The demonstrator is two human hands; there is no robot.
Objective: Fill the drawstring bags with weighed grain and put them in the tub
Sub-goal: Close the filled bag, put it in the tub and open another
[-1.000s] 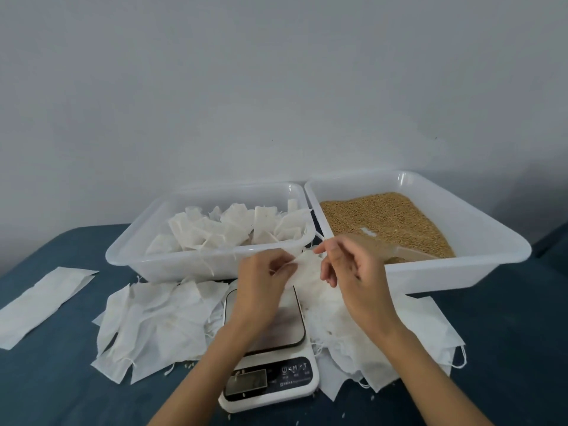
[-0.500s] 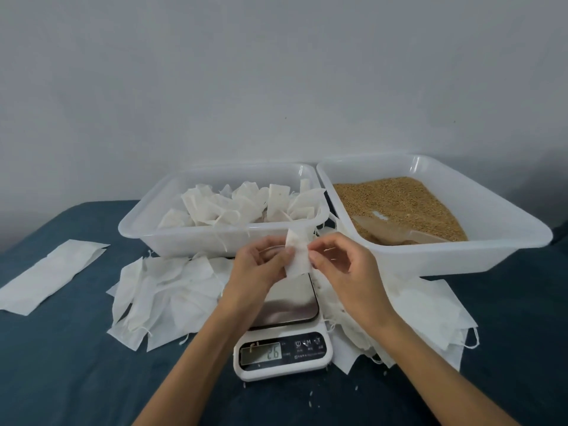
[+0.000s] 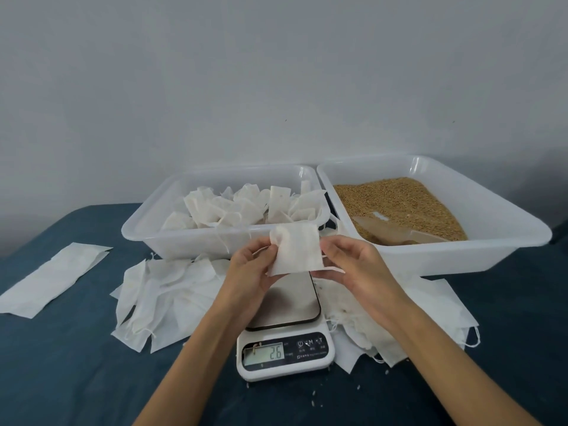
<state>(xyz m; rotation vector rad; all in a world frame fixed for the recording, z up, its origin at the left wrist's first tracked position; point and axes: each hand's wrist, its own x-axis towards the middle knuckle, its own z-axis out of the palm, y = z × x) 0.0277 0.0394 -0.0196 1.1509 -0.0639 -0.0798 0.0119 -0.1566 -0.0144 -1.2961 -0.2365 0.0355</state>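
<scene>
Two hands pinch 1 empty drawstring bag (image 3: 296, 249) above the scale (image 3: 284, 336): left hand (image 3: 252, 272) on its left edge, right hand (image 3: 353, 265) on its right. 2 tubs behind: left tub (image 3: 172, 238) w/ filled bags, right tub (image 3: 461, 256) w/ grain (image 3: 399, 201). Scale display reads 2.6. 2 piles of empty bags (image 3: 166, 290) flank the scale.

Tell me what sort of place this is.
Probably a makeshift home packing station: a white digital kitchen scale on a dark blue cloth-covered surface, beside a clear plastic tub of brown grain, against a bare wall.
</scene>
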